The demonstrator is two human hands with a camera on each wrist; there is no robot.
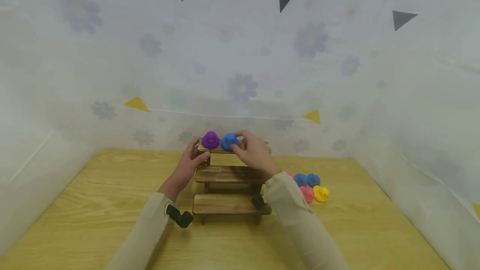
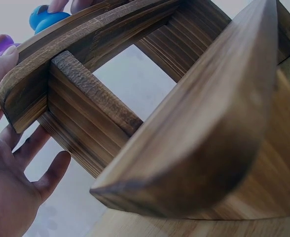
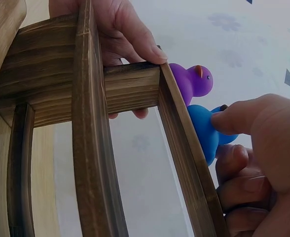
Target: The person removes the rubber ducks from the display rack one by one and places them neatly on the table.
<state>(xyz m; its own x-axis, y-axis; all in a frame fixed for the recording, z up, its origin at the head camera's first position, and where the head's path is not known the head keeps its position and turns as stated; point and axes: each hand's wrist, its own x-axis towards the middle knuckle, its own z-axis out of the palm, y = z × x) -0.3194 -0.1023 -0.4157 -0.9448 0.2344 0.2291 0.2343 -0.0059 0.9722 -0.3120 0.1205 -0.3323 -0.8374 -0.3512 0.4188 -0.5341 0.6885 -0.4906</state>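
Observation:
A three-step wooden stand (image 1: 225,204) is on the table, its top step bearing a purple rubber duck (image 1: 211,141) at the left end. Beside that duck, a blue rubber duck (image 1: 228,141) touches the top step. My right hand (image 1: 256,153) pinches the blue duck between thumb and fingers, as the right wrist view shows of the blue duck (image 3: 202,133). My left hand (image 1: 183,173) grips the left end of the top step, thumb over the edge and the other fingers (image 2: 54,173) behind and below it.
To the right of the stand sits a cluster of rubber ducks: a yellow one (image 1: 321,194), a pink one (image 1: 307,195) and blue ones (image 1: 313,180), partly hidden by my right sleeve (image 1: 296,207). White flower-printed fabric (image 1: 240,53) encloses the table (image 1: 123,186).

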